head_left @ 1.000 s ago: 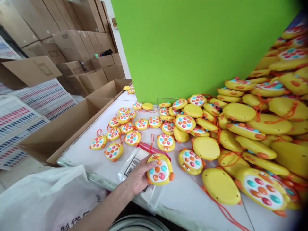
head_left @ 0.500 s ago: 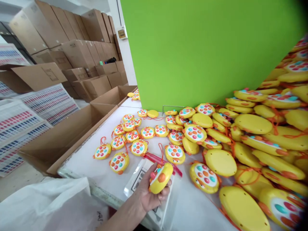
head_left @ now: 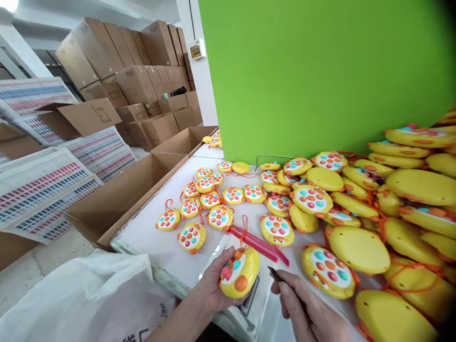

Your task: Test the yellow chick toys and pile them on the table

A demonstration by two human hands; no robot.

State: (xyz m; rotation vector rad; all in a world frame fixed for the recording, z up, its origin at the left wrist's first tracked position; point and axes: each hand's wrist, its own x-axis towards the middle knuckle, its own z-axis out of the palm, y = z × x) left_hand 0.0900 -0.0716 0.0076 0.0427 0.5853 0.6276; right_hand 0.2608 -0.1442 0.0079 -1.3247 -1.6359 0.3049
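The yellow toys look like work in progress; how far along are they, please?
Perhaps done, unconfirmed: face-up toys spread at left. In hand: one tilted toy in the left hand, a dark pointed tool in the right hand. Apparently left: heaped toys at right.

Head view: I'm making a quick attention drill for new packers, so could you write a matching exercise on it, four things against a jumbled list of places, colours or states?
1. Left hand
2. Large panel
3. Right hand
4. Open cardboard box

A. Gripping a dark pointed tool
B. Beside the left edge of the white table
C. Holding a yellow toy with coloured buttons
D. Bright green, rising above the tabletop

Pairs: 1-C, 2-D, 3-A, 4-B
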